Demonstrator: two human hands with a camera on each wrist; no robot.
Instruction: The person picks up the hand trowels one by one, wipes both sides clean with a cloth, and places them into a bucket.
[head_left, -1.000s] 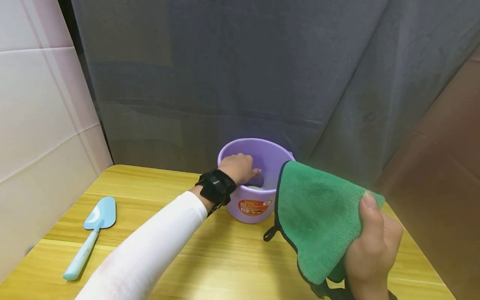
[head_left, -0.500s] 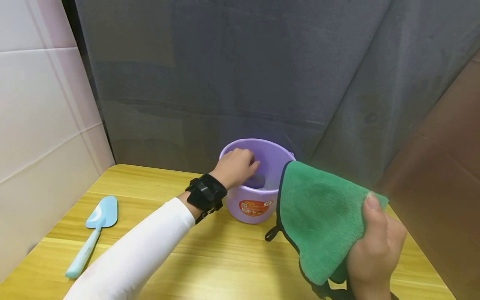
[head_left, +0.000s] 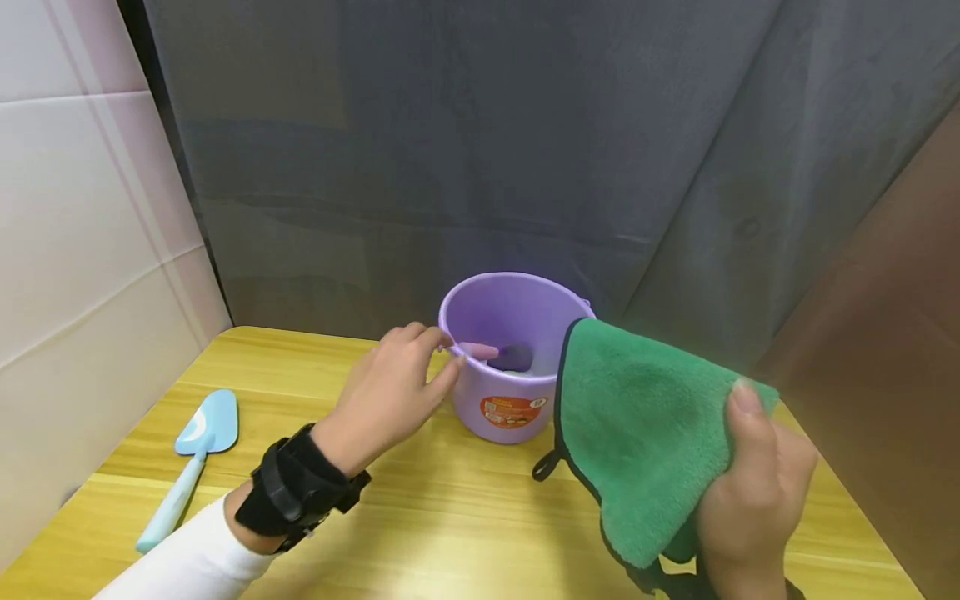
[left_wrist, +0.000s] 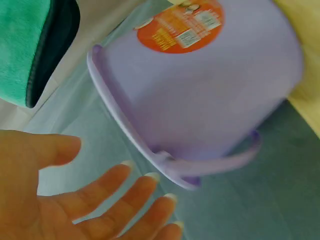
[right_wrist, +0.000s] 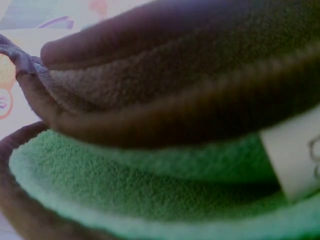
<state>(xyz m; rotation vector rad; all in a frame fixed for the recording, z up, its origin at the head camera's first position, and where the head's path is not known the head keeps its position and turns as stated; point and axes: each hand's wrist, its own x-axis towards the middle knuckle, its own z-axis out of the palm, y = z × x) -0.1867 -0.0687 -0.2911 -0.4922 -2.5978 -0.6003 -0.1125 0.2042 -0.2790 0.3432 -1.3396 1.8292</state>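
Observation:
A purple bucket (head_left: 491,408) with an orange label stands toward the back of the table. Inside it lie a pink handle (head_left: 480,350) and a dark object (head_left: 514,358) whose kind I cannot tell. Beside the bucket's near left rim is my left hand (head_left: 390,396), its fingers spread and holding nothing, as the left wrist view also shows. My right hand (head_left: 753,492) pinches a folded green towel (head_left: 645,433) with dark edging and a hanging loop, thumb on top. The towel (right_wrist: 125,185) fills the right wrist view, where that hand is hidden.
A light blue hand trowel (head_left: 191,458) lies on the left of the yellow wooden table (head_left: 450,533). Grey cloth (head_left: 450,167) hangs behind the table. A white panel (head_left: 82,208) stands at left and a brown one (head_left: 885,350) at right.
My left hand has come up out of the bucket and moved left and nearer, uncovering the pink handle inside. The right hand keeps holding the towel almost still.

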